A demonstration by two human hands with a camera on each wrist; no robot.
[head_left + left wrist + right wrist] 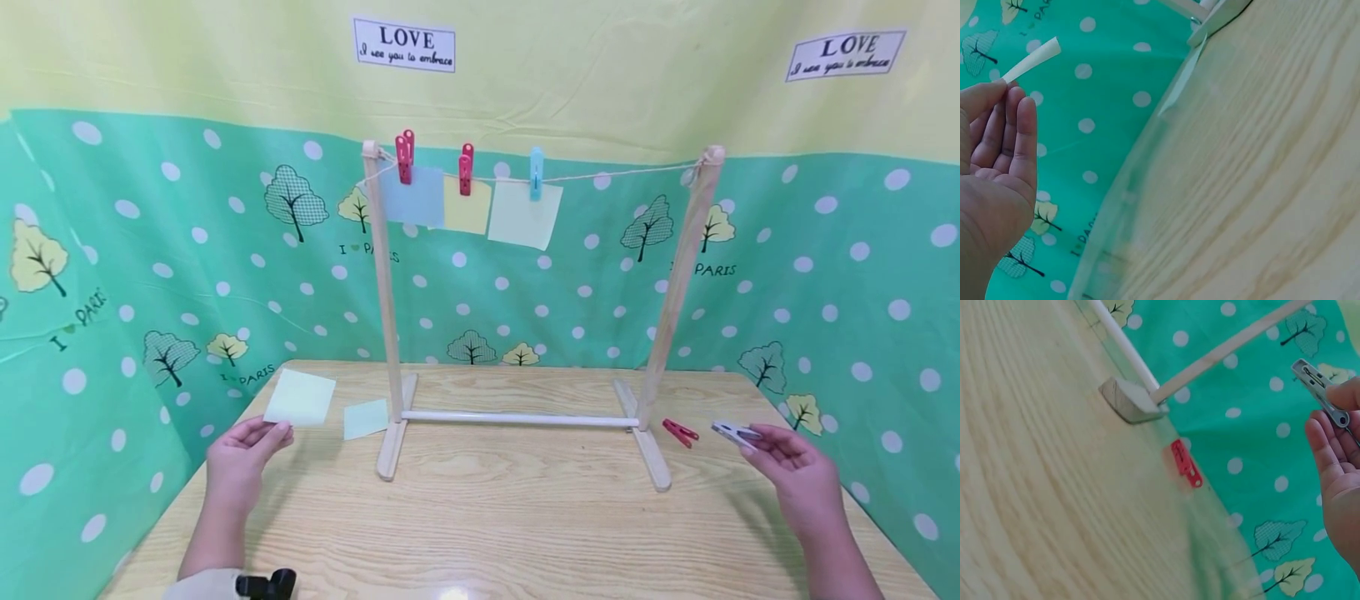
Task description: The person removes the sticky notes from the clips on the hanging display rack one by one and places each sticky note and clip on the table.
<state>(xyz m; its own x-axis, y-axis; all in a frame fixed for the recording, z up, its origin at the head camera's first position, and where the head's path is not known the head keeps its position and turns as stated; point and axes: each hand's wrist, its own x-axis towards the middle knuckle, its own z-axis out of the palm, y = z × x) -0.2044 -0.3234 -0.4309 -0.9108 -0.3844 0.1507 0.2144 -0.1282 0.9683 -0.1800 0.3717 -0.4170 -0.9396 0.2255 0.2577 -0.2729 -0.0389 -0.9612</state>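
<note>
My left hand (243,458) pinches a pale square paper (302,397) by its lower edge, between thumb and fingers, above the table's left side. In the left wrist view that paper (1034,59) shows nearly edge-on. My right hand (798,475) holds a grey clothespin (735,433) between thumb and fingers at the right. In the right wrist view the clothespin (1319,392) points up and away from the palm. A red clothespin (680,432) lies on the table just left of the right hand. Another pale paper (365,418) lies right of the left hand.
A wooden frame (525,418) stands mid-table with a string (622,173) across its posts. Red clothespins (465,171) hold a blue paper (412,197) and a yellow paper (467,208); a light blue clothespin (536,173) holds a whitish paper (525,218). A dotted curtain (487,308) hangs behind.
</note>
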